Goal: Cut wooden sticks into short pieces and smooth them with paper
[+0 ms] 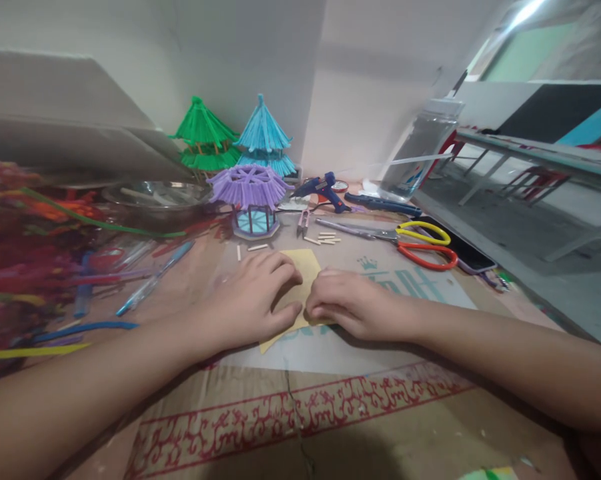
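Note:
A small piece of yellow paper (306, 268) lies on a white printed sheet (420, 297) on the table. My left hand (260, 297) rests on the paper's left side, palm down, thumb and fingers apart. On the paper's right edge, my right hand (357, 303) has its fingers curled together; whatever is between them is hidden. Beyond the hands stands a purple-roofed model pavilion (253, 200) with a light blue base. Short wooden sticks (327, 238) lie near it.
Scissors with yellow and red handles (425, 245), a blue glue gun (326, 190) and a phone (460, 250) lie beyond my right hand. Green (205, 137) and blue (263, 133) roofed models stand behind. A metal bowl (155, 200) and colourful fuzzy stems (25, 267) are leftward.

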Available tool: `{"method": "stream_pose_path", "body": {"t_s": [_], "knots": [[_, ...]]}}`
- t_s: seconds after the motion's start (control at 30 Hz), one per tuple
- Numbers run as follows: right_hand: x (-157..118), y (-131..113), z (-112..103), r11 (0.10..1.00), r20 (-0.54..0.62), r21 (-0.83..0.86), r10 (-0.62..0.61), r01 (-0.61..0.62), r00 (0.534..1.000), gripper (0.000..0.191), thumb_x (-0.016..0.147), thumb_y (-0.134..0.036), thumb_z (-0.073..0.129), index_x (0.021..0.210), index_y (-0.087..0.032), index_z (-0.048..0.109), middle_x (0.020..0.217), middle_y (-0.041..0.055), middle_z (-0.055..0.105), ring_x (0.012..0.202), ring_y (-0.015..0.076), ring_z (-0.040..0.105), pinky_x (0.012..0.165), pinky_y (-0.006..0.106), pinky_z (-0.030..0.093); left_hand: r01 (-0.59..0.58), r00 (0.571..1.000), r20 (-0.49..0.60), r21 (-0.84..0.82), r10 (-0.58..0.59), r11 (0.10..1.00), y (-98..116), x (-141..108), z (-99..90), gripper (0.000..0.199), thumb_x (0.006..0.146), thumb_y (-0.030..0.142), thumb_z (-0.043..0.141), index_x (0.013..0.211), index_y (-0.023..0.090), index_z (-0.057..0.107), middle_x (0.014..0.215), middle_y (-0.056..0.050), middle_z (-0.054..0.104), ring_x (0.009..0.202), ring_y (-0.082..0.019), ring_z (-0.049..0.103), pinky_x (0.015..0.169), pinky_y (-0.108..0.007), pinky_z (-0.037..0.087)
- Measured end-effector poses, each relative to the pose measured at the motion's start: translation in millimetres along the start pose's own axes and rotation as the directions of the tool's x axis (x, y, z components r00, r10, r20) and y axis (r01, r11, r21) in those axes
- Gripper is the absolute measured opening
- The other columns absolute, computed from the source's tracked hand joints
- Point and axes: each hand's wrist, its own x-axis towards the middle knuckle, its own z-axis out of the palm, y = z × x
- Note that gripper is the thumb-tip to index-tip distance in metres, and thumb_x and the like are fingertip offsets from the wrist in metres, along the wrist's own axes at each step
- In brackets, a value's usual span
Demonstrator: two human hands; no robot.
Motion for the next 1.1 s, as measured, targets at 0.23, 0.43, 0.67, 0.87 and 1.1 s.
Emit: {"method": "stream_pose_path", "body": {"t_s": [0.23, 0.43, 0.67, 0.87, 1.1], "knots": [[1.7, 3.4, -2.4, 0.994, -0.033, -0.1, 0.035, -0.038, 0.999, 0.022, 0.099, -0.017, 0.05, 0.088, -0.017, 0.068, 0.084, 0.0076, 0.07, 0.082, 0.0187, 0.061, 0.078, 0.032, 0.046, 0.003, 1.0, -0.001, 0.01, -0.003, 1.0, -0.5, 0.0, -0.1, 0.028, 0.092, 0.038, 0.056, 0.111, 0.019, 0.061, 0.121, -0.011, 0.059, 0.117, -0.032, 0.052, 0.103, -0.053, 0.043], [4.5, 8.9, -0.9, 0.988, -0.044, -0.146, 0.044, -0.05, 0.998, 0.02, 0.098, -0.016, 0.052, 0.088, -0.015, 0.07, 0.085, 0.0095, 0.072, 0.083, 0.0201, 0.063, 0.08, 0.034, 0.048, 0.007, 1.0, 0.015, 0.019, -0.007, 1.0, -1.1, 0.4, -0.3, 0.03, 0.091, 0.039, 0.056, 0.112, 0.018, 0.062, 0.121, -0.011, 0.059, 0.118, -0.032, 0.051, 0.103, -0.054, 0.042], [2.1, 11.5, -2.5, 0.933, -0.191, 0.229, 0.321, -0.276, 0.928, 0.01, 0.093, -0.019, 0.059, 0.09, -0.019, 0.068, 0.089, 0.0043, 0.072, 0.083, 0.0163, 0.066, 0.079, 0.031, 0.051, 0.011, 1.0, 0.015, 0.021, -0.012, 1.0, -1.9, 0.5, -0.3, 0.031, 0.092, 0.039, 0.057, 0.113, 0.018, 0.062, 0.121, -0.01, 0.059, 0.118, -0.031, 0.051, 0.104, -0.051, 0.042], [4.5, 16.4, -0.2, 0.59, -0.048, 0.749, 0.505, -0.304, 0.862, 0.014, 0.087, -0.021, 0.066, 0.1, -0.023, 0.07, 0.088, 0.0005, 0.075, 0.082, 0.0145, 0.071, 0.081, 0.031, 0.058, 0.019, 1.0, 0.015, -0.003, -0.019, 1.0, 0.0, -0.1, -2.3, 0.032, 0.092, 0.039, 0.057, 0.115, 0.019, 0.063, 0.122, -0.01, 0.06, 0.12, -0.031, 0.051, 0.105, -0.051, 0.042], [2.7, 9.9, -1.8, 0.572, -0.044, 0.779, 0.46, -0.257, 0.887, 0.022, 0.093, -0.019, 0.061, 0.111, -0.023, 0.074, 0.081, -0.0015, 0.073, 0.078, 0.0117, 0.068, 0.083, 0.028, 0.056, 0.027, 0.999, 0.017, 0.005, -0.027, 1.0, 0.2, 0.0, -2.4, 0.033, 0.093, 0.042, 0.055, 0.115, 0.02, 0.064, 0.123, -0.01, 0.06, 0.12, -0.032, 0.052, 0.106, -0.053, 0.042]]}}
